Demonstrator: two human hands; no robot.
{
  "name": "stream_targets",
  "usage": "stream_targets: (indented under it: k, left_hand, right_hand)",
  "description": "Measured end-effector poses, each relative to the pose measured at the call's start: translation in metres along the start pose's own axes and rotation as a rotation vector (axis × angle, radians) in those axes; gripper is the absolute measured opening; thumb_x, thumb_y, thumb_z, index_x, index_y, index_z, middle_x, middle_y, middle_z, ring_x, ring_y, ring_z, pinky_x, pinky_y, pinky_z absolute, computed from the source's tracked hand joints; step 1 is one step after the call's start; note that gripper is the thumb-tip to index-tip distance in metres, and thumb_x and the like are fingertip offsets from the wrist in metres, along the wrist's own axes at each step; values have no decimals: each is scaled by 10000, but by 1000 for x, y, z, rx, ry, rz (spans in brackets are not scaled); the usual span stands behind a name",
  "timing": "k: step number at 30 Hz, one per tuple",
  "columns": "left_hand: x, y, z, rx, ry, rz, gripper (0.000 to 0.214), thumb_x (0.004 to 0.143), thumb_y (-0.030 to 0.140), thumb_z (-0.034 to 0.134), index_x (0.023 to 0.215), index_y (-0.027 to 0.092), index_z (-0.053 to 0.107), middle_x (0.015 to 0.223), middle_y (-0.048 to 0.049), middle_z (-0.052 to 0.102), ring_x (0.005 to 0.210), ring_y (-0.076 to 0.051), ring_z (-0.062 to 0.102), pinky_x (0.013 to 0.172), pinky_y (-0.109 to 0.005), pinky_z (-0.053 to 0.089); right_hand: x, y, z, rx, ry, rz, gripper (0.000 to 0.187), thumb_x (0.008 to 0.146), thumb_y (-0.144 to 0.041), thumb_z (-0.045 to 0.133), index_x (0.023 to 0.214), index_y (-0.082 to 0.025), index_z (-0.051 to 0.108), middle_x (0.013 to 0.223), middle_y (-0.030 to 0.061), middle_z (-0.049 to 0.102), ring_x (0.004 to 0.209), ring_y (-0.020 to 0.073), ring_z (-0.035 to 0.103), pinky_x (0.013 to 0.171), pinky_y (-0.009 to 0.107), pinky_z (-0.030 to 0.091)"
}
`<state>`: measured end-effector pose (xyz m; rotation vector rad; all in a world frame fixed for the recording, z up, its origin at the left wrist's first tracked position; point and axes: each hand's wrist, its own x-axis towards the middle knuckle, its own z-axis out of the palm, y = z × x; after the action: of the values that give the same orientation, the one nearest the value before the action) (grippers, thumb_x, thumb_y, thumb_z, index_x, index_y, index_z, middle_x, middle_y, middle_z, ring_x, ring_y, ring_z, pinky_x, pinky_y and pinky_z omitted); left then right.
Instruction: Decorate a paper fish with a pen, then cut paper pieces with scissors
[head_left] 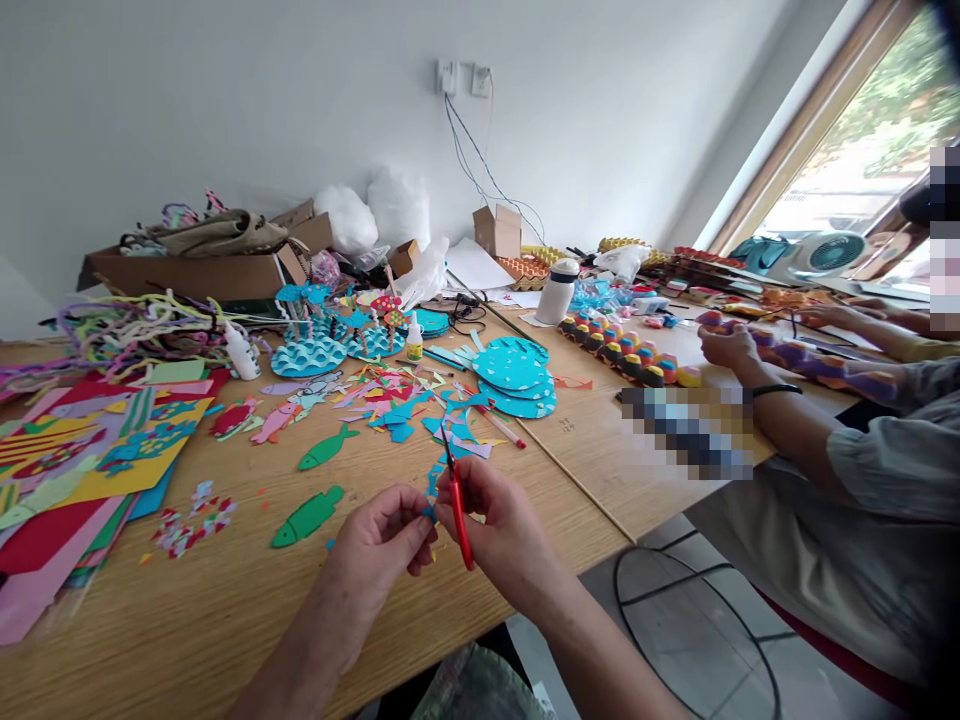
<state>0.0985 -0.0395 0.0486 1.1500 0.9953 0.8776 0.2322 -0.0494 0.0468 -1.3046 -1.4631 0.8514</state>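
Note:
Red-handled scissors (459, 515) are in my right hand (499, 520), their dark blades pointing up and away from me. Pinched between the fingers of my left hand (382, 545) is a small piece of blue paper (430, 511), mostly covered by the fingertips. Both hands meet close together above the table's front edge. To the left of them lie two green paper fish, one nearer (307, 517) and one farther (328, 449). Just beyond the scissors' tips spreads a heap of colored paper scraps (397, 410), many of them blue.
Stacked colored paper (67, 520) covers the table's left side. Glue bottles (241, 352), blue paper discs (514, 365) and a white bottle (556, 292) stand or lie farther back. A thin stick (574, 478) crosses the table to my right. A co-worker's hand (731, 350) holds a painted egg-carton strip.

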Motion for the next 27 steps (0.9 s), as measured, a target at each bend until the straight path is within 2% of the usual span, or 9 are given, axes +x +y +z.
stream_targets:
  k: [6, 11, 14, 19, 27]
  left_hand:
    - [-4, 1, 1, -34, 8, 51, 171, 679, 313, 651, 624, 162, 589, 518, 31, 521, 498, -97, 446, 471, -204, 356]
    - [-7, 7, -3, -149, 57, 35, 133, 675, 282, 672, 676, 173, 595, 569, 24, 561, 557, -109, 490, 541, -213, 412]
    - [-7, 10, -5, -187, 33, 20, 137, 669, 285, 678, 680, 175, 597, 588, 19, 578, 572, -112, 503, 566, -220, 427]
    - [-8, 13, -3, -139, -7, 29, 132, 681, 282, 651, 654, 169, 590, 543, 22, 547, 529, -103, 464, 514, -208, 388]
    - [-8, 12, -2, -68, -39, 24, 106, 677, 271, 626, 663, 168, 603, 539, 18, 538, 523, -113, 457, 517, -228, 374]
  right_hand:
    - [-8, -6, -3, -18, 20, 30, 82, 733, -207, 547, 725, -181, 469, 643, -29, 490, 583, 106, 435, 535, 211, 358]
    - [-24, -14, -12, -187, -123, 15, 190, 775, -275, 517, 642, -188, 413, 583, -57, 383, 545, 91, 350, 504, 201, 298]
    - [-30, -11, -13, -294, -171, 26, 184, 771, -249, 509, 630, -187, 409, 572, -55, 385, 530, 89, 346, 490, 199, 275]
    - [-32, -6, -10, -359, -193, 4, 155, 763, -221, 508, 640, -186, 422, 574, -51, 397, 523, 88, 350, 485, 196, 261]
    - [-30, -6, -11, -395, -178, -4, 154, 714, -147, 525, 610, -186, 419, 546, -61, 371, 494, 78, 317, 463, 192, 233]
